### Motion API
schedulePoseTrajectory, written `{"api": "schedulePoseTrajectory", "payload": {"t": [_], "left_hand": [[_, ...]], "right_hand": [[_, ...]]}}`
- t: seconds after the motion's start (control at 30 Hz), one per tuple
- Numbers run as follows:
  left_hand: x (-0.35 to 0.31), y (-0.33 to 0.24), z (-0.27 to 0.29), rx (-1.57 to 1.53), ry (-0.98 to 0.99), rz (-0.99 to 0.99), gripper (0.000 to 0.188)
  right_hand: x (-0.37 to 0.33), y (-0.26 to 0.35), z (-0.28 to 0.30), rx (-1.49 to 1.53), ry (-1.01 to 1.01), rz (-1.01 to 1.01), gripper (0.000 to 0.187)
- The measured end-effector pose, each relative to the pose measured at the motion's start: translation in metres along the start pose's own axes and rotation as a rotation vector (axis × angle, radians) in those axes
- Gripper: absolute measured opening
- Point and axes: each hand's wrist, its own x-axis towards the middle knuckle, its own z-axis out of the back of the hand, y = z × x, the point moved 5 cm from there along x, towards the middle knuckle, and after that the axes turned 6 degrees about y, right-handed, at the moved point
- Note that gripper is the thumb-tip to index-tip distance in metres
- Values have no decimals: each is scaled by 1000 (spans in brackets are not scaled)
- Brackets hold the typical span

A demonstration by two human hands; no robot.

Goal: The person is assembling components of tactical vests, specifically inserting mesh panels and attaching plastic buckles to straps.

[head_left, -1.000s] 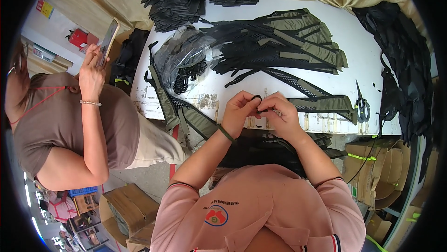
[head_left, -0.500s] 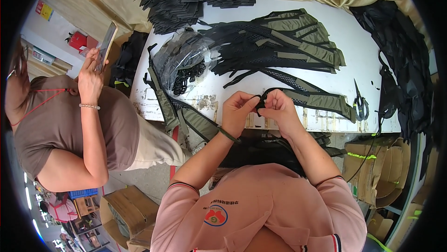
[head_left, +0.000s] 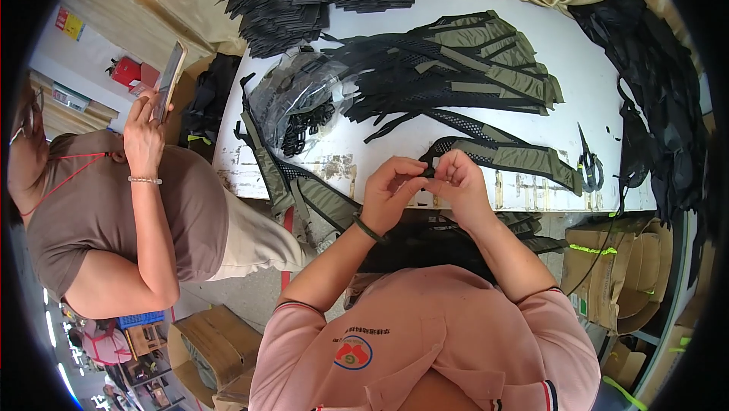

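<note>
Both hands meet over the near edge of the white table (head_left: 395, 137). My left hand (head_left: 387, 194) pinches a small black piece, apparently a webbing end (head_left: 430, 172); whether a buckle is on it is hidden by the fingers. My right hand (head_left: 467, 191) grips the same piece from the other side, thumb and fingertips pressed together. Just beyond the right hand lies an olive and black mesh strap (head_left: 531, 159), its black end running toward my fingers. A clear plastic bag (head_left: 285, 88) with black plastic buckles (head_left: 305, 128) lies to the left of it.
More olive and black straps (head_left: 490, 69) are fanned out behind. Black flat pieces (head_left: 285, 12) stand stacked at the back. Scissors (head_left: 589, 168) and black fabric (head_left: 645, 92) lie right. Another person (head_left: 137, 213) stands left, holding a phone (head_left: 170, 80). Cardboard boxes (head_left: 220, 343) flank me.
My fingers have shifted around the black piece. Its dark loop, which stood up between the hands, now shows less. The person at left has moved the phone slightly lower.
</note>
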Motion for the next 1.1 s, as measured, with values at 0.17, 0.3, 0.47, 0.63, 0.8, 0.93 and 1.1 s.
{"api": "schedulePoseTrajectory", "payload": {"t": [0.17,0.3,0.47,0.63,0.8,0.93,1.1], "left_hand": [[0,-5,-11,18,75,-79,24],[-4,0,-3,129,72,-111,29],[3,-19,-14,555,227,-149,24],[0,-16,-23,245,293,-55,21],[-25,-11,-9,-487,185,296,16],[-72,-12,21,-690,-189,481,9],[-167,14,68,-251,-336,749,9]], "right_hand": [[-4,1,2,164,-68,38,23],[-1,12,0,299,14,-177,16],[2,39,7,-460,156,78,9],[2,40,15,-389,108,67,12],[6,29,54,-867,274,98,23],[-48,-13,85,-973,919,-448,31],[-90,-20,82,-848,1132,-773,33]]}}
